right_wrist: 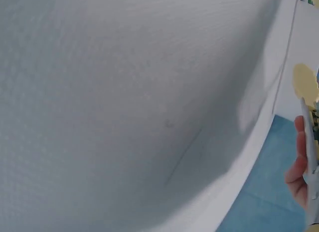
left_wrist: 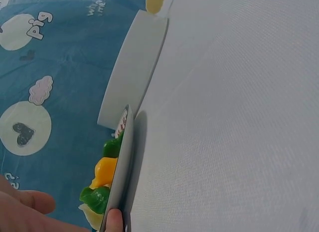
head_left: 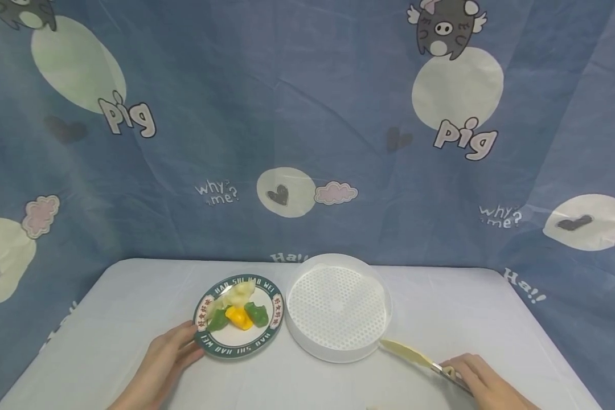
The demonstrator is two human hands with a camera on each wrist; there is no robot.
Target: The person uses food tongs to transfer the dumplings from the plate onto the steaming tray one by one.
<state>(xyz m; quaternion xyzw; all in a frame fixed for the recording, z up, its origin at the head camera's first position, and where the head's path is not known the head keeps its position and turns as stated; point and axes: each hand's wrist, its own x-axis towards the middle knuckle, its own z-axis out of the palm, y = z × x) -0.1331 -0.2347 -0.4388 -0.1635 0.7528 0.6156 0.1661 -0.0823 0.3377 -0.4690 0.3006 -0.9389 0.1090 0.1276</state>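
My left hand [head_left: 166,356] grips the left rim of a round plate [head_left: 241,346] with a green patterned border, the digits on either side of its edge in the left wrist view. On the plate lie several dumpling-shaped pieces: pale yellow [head_left: 242,292], bright yellow [head_left: 239,318] and green [head_left: 257,314]. To the plate's right stands a round white steamer basket [head_left: 338,307] with a perforated bottom. At the lower right my right hand [head_left: 479,376] holds a spatula [head_left: 407,353] by its handle. The pale yellow blade points at the basket's lower right edge.
A white cloth [head_left: 456,307] covers the table. Behind it hangs a blue curtain [head_left: 328,131] printed with pigs and words. A small pale edge of something [head_left: 371,408] shows at the bottom of the head view.
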